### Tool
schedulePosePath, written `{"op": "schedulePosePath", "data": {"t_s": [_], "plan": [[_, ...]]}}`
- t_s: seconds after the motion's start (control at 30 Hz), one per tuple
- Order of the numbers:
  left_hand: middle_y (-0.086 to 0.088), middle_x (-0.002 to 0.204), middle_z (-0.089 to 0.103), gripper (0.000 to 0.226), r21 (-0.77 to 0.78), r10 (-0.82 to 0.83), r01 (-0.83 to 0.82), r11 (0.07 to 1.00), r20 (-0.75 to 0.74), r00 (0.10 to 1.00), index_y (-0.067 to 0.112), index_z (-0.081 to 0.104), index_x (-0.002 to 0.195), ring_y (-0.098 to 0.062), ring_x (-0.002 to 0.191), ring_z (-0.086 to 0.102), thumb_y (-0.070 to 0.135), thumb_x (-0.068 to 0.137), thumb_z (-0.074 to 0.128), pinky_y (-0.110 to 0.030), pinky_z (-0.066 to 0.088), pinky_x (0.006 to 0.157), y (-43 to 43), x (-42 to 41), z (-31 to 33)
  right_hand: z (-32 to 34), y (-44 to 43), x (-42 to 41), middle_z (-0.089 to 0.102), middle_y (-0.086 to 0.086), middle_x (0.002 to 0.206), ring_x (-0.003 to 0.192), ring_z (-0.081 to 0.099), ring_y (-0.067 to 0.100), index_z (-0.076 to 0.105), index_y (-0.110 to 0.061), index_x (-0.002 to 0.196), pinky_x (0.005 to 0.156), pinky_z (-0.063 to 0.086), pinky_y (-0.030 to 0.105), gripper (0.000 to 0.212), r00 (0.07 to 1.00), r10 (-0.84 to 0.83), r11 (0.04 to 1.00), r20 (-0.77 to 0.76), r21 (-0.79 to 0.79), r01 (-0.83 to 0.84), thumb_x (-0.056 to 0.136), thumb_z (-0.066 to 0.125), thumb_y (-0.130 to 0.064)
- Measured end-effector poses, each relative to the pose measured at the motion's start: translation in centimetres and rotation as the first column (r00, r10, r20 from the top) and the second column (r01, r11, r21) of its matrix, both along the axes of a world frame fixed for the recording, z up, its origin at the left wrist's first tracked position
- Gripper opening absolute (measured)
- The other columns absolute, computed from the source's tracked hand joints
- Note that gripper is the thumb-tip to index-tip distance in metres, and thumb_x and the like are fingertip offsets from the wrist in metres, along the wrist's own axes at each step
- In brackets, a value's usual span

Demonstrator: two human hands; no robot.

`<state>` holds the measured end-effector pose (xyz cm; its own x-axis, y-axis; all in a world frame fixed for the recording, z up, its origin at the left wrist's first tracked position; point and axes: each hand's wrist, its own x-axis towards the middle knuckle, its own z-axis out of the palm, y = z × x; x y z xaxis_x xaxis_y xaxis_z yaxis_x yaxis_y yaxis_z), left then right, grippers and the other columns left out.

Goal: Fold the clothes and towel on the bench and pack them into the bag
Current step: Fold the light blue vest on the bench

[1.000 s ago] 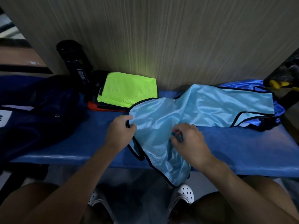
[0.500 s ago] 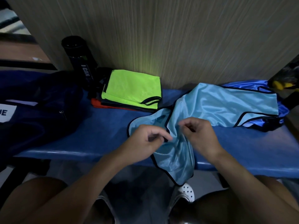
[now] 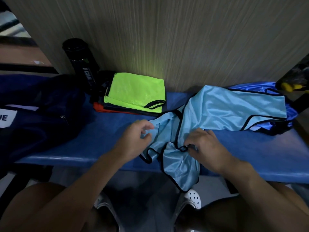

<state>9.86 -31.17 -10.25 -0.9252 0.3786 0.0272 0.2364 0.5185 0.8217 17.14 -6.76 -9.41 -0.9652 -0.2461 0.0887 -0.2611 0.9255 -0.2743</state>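
Bag [image 3: 41,114], dark navy, lies on the desk [image 3: 100,136] well left of the light blue vest [image 3: 225,111]; its inside cannot be seen. The vest runs lengthwise along the desk, its right end over a darker blue garment [image 3: 291,113] and its crumpled left end hanging off the front edge. The left hand [image 3: 135,139] pinches the vest's left edge, and the right hand [image 3: 207,148] grips its black trim. Behind the vest's left end sits a folded stack [image 3: 135,92] topped in lime green, beside a black bottle [image 3: 82,61].
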Motion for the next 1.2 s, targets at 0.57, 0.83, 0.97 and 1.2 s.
{"op": "schedulePosePath", "data": {"t_s": [0.57, 0.83, 0.97, 1.2], "plan": [[-0.005, 0.116, 0.064, 0.026, -0.164, 0.152, -0.183, 0.969, -0.185, 0.971, 0.006, 0.07, 0.115, -0.016, 0.103, 0.059, 0.005, 0.092, 0.06, -0.018, 0.041, 0.09, 0.5, -0.7, -0.9, 0.1, -4.5, 0.9, 0.054, -0.015, 0.09, 0.099, 0.045, 0.01, 0.065, -0.027, 0.095, 0.087, 0.036, 0.036, 0.04, 0.997, 0.078, 0.994, 0.004, 0.072, -0.079, 0.081, 0.046, -0.06], [0.006, 0.118, 0.049, 0.034, 0.085, 0.124, -0.101, 0.991, -0.342, 0.932, -0.001, 0.063, 0.125, 0.002, 0.079, 0.053, -0.006, 0.092, 0.056, -0.005, 0.038, 0.072, 0.2, -0.7, 0.9, 0.2, -4.3, -0.1, 0.055, -0.009, 0.082, 0.086, 0.051, 0.016, 0.062, -0.022, 0.084, 0.079, 0.035, 0.033, 0.017, 0.983, -0.055, 0.998, -0.173, -0.028, 0.051, 0.085, 0.045, -0.028], [0.012, 0.119, 0.049, 0.036, 0.188, 0.147, -0.085, 0.979, -0.347, 0.926, 0.006, 0.065, 0.124, -0.003, 0.085, 0.057, -0.009, 0.093, 0.054, -0.013, 0.045, 0.073, 0.5, -0.9, 1.5, 1.8, -3.4, 0.3, 0.06, -0.01, 0.08, 0.072, 0.053, 0.004, 0.065, -0.015, 0.096, 0.069, 0.039, 0.018, 0.013, 0.971, -0.185, 0.899, -0.148, -0.426, 0.106, 0.093, 0.054, -0.009], [-0.005, 0.136, 0.049, 0.03, 0.271, 0.24, -0.186, 0.945, -0.182, 0.954, 0.007, 0.072, 0.111, 0.001, 0.095, 0.065, -0.009, 0.09, 0.059, -0.012, 0.048, 0.088, 0.5, -0.9, 1.3, 0.9, -2.7, 0.6, 0.066, -0.008, 0.089, 0.082, 0.06, 0.005, 0.07, -0.021, 0.095, 0.074, 0.051, 0.027, 0.028, 0.994, -0.034, 0.921, 0.103, -0.383, 0.072, 0.091, 0.05, -0.003]]}}
